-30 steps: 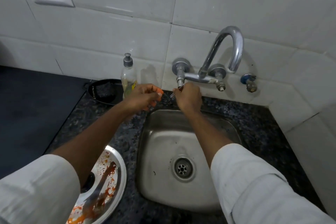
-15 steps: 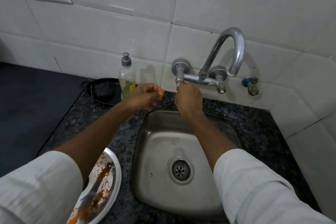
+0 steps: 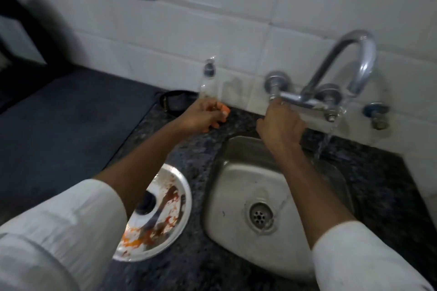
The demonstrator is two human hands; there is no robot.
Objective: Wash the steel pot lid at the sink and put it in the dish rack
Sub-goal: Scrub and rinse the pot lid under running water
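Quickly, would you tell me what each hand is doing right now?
Left hand: closed around an orange object; what it is cannot be told.
Right hand: closed on the left tap handle, water running.

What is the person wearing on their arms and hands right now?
Both arms wear loose white sleeves pushed up toward the elbows, leaving the forearms bare. The left hand and right hand are bare: no gloves, and no rings, watch or bracelet that I can see.
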